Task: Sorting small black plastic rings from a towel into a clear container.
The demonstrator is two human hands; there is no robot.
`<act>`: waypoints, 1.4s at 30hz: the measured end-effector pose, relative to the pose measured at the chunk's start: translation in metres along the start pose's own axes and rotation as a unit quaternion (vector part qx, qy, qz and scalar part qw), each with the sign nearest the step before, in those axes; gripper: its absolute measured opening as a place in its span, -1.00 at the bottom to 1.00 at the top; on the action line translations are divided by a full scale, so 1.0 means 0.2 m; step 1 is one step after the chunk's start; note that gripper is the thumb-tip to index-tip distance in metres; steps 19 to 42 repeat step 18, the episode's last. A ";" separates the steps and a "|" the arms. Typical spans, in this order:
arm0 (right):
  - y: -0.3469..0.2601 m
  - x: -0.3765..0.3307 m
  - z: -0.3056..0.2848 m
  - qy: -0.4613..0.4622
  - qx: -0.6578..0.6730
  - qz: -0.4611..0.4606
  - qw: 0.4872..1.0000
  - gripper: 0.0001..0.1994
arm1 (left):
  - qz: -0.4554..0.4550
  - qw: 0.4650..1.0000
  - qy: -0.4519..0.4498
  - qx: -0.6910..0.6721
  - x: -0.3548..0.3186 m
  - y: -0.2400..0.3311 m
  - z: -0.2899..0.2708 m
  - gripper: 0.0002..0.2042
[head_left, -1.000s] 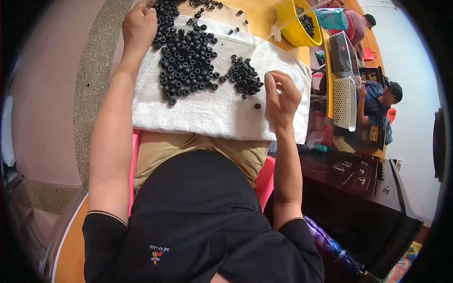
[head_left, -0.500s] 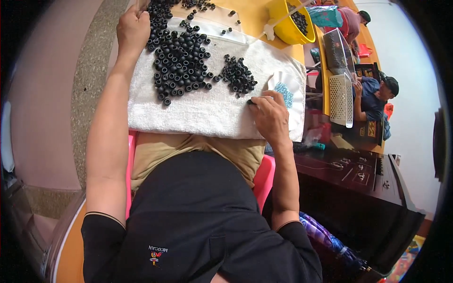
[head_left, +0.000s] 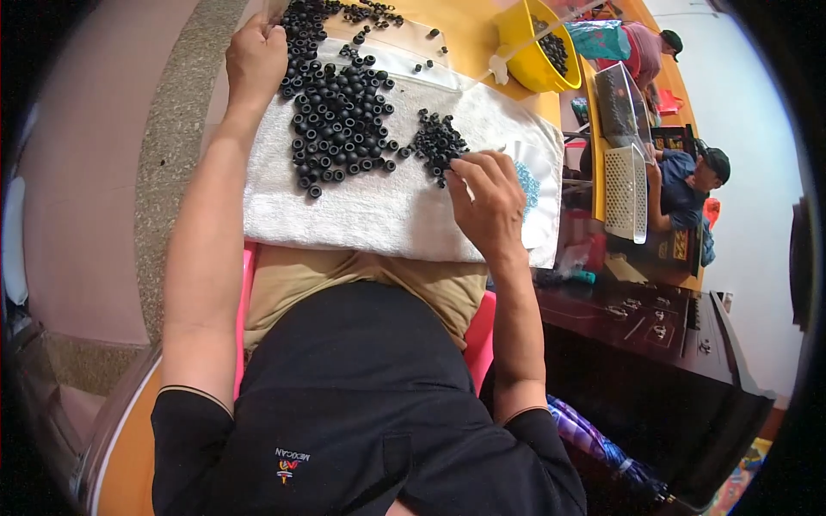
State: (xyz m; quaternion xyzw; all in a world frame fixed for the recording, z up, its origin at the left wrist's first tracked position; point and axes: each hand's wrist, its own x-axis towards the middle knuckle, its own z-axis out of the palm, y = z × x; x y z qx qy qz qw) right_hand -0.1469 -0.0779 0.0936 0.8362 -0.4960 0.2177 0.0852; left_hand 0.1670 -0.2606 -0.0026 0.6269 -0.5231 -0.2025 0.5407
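Note:
My left hand (head_left: 256,64) is closed beside the upper left of a large heap of round black hollow pieces (head_left: 340,120). Its fingertips meet a pale, clear-looking edge at the top of the view, and what they grip is hard to make out. To the right, my right hand (head_left: 492,202) reaches over a white towel (head_left: 370,219), thumb and forefinger a little apart. Those fingertips touch the near right side of a heap of smaller black pieces (head_left: 437,142). A white fluted dish (head_left: 538,153) holding light-blue beads (head_left: 528,187) lies partly behind this hand.
A yellow bucket (head_left: 516,43) of black pieces stands at the far right of the table. Beyond it are a clear bin (head_left: 621,103) and a white perforated basket (head_left: 625,193). Two people sit at other tables on the right. A folded umbrella (head_left: 602,443) lies near my right elbow.
My right hand has moved up and slightly left to the small-piece heap; the black piece between its fingers no longer shows there. The left hand stays by the large heap. The whole view has shifted slightly.

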 end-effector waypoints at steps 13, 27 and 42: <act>-0.06 0.15 0.12 -0.104 0.007 -0.039 0.994 -0.71 | 0.021 0.999 0.025 -0.034 -0.02 0.03 0.00 -0.70; -0.05 0.13 0.14 -0.106 0.029 -0.016 0.994 -0.72 | 0.028 0.999 0.034 -0.019 -0.04 0.07 -0.02 -0.69; -0.05 0.13 0.14 -0.106 0.029 -0.016 0.994 -0.72 | 0.028 0.999 0.034 -0.019 -0.04 0.07 -0.02 -0.69</act>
